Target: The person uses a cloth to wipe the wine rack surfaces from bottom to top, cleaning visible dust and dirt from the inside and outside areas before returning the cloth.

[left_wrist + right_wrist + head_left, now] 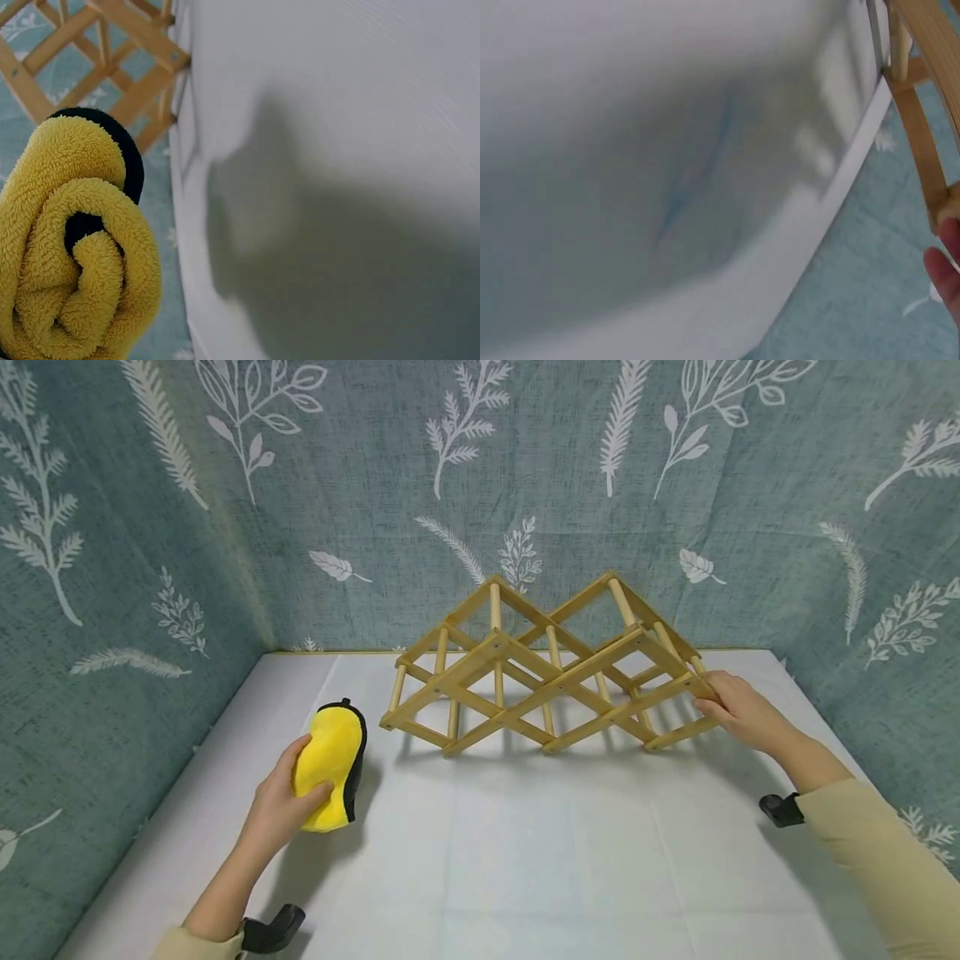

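In the head view my left hand (277, 802) grips a folded yellow fleecy cloth (330, 752) with black edging, held above the table at the left, the thumb on its near face. The left wrist view shows the rolled end of the cloth (82, 255) and its dark inner side. A wooden lattice wine rack (562, 681) stands across the back of the table, its slats crossed and spread into two peaks. My right hand (742, 710) holds the rack's right end. In the right wrist view, fingertips (943, 274) show beside the rack's slat (921, 142).
A white-covered table (525, 843) lies beneath both hands. Teal leaf-patterned fabric (360, 460) hangs behind it and along both sides, close behind the rack. Each wrist wears a black camera mount (273, 929).
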A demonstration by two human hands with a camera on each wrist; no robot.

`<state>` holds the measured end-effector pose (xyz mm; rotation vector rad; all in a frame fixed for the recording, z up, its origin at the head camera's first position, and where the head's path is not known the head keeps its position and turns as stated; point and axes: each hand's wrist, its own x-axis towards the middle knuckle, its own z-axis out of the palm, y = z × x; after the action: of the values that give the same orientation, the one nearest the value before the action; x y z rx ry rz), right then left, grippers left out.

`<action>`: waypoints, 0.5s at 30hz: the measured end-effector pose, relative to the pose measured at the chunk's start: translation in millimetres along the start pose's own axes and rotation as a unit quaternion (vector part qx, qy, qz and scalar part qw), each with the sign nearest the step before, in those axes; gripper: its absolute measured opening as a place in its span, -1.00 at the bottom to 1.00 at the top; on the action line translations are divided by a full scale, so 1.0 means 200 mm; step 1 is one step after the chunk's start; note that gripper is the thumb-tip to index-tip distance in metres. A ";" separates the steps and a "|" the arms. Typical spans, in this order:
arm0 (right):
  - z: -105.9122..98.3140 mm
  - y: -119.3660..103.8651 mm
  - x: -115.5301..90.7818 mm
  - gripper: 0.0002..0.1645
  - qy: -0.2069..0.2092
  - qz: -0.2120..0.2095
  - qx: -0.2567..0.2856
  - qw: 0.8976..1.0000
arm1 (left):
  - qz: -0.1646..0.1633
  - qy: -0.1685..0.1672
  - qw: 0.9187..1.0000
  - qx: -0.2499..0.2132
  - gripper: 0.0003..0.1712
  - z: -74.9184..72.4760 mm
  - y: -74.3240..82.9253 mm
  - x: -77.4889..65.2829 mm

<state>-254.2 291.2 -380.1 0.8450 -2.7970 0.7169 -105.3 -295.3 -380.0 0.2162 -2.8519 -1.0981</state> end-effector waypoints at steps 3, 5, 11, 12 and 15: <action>0.05 -0.01 0.05 -0.76 -0.004 0.009 0.071 0.997 | 0.001 0.003 1.000 -0.004 -0.14 0.02 0.03 0.02; 0.07 -0.02 0.07 -0.67 -0.015 0.038 0.109 0.993 | 0.005 0.007 1.000 -0.003 -0.14 0.02 0.04 0.03; 0.10 -0.07 0.11 -0.45 -0.012 0.104 0.132 0.986 | 0.011 0.024 1.000 0.004 -0.15 0.00 0.04 0.05; 0.09 -0.08 0.12 -0.43 -0.012 0.110 0.128 0.986 | 0.008 0.027 1.000 0.004 -0.15 0.00 0.04 0.06; 0.10 -0.11 0.12 -0.37 -0.018 0.126 0.124 0.984 | -0.010 0.028 1.000 -0.002 -0.14 0.00 0.03 0.08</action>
<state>-262.3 254.4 -382.5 0.5430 -2.9199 1.1196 -120.9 -293.4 -374.9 0.2707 -2.8036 -1.0841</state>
